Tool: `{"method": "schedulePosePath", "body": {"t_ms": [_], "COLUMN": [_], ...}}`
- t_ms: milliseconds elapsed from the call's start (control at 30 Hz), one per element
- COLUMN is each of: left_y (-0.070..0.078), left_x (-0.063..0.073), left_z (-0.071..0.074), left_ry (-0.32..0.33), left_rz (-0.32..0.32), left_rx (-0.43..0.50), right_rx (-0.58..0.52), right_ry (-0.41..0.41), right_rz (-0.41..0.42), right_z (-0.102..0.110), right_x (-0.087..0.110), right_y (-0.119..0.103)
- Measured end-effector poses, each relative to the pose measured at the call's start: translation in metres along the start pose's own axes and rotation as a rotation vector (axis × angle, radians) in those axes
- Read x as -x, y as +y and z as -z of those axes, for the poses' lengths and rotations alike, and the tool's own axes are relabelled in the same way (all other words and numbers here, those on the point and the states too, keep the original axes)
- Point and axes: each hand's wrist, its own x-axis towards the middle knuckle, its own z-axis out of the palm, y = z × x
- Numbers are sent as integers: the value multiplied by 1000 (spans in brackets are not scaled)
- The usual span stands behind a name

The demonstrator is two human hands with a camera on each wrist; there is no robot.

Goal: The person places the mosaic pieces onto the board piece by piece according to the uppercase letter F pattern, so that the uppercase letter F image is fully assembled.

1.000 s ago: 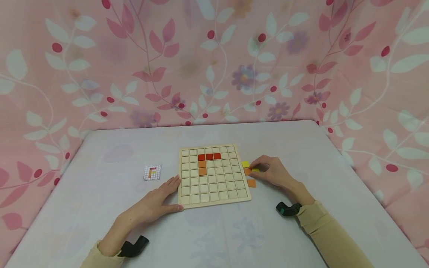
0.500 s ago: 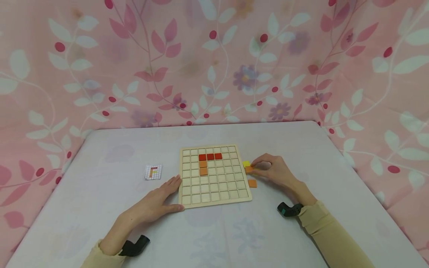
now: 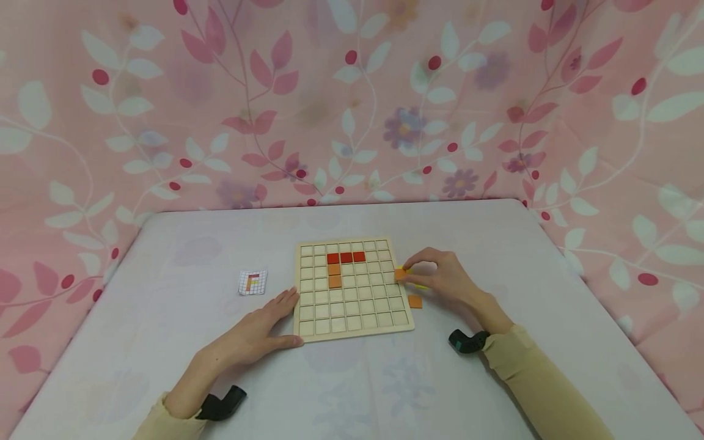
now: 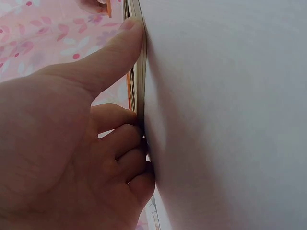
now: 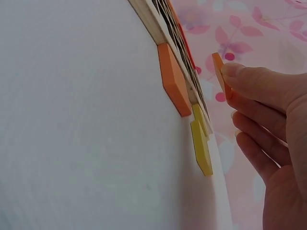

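My right hand [image 3: 451, 280] pinches an orange square tile [image 3: 400, 274] between thumb and fingertips, above the right edge of the wooden grid board [image 3: 363, 307]. In the right wrist view this held tile [image 5: 220, 74] is tilted up, clear of the tabletop. My left hand [image 3: 250, 333] rests along the board's left edge, thumb at the near-left corner; the left wrist view shows its thumb [image 4: 115, 55] touching the rim. Three red tiles [image 3: 346, 257] form a row on the board, with two orange tiles [image 3: 334, 275] below the leftmost.
Right of the board lie one orange tile [image 5: 172, 79] and two yellow tiles [image 5: 202, 148], partly hidden by my right hand in the head view. A small pattern card [image 3: 252, 283] lies left of the board. A floral curtain [image 3: 352, 110] hangs behind the white-covered table [image 3: 352, 391].
My right hand has picked up the orange tile from beside the yellow ones and moved it slightly left, over the board's edge. My left hand has stayed in place.
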Motion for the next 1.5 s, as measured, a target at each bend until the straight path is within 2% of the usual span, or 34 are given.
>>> {"method": "schedulePosePath", "body": {"t_ms": [233, 500, 800, 1133, 1500], "left_y": [1, -1, 0, 0, -1], "left_x": [-1, -1, 0, -1, -1], "left_z": [0, 0, 0, -1, -1], "left_ry": [-1, 3, 5, 12, 11], "left_rz": [-6, -7, -6, -12, -11], "left_rx": [-4, -5, -4, 1, -4], "right_rx": [-13, -44, -118, -107, -125], "right_ry": [-3, -20, -30, -16, -29], "right_rz": [33, 166, 199, 254, 255], "right_z": [-13, -31, -45, -56, -69], "right_x": [-9, -19, -28, -36, -42], "right_y": [-11, -20, -31, -45, -57]}}
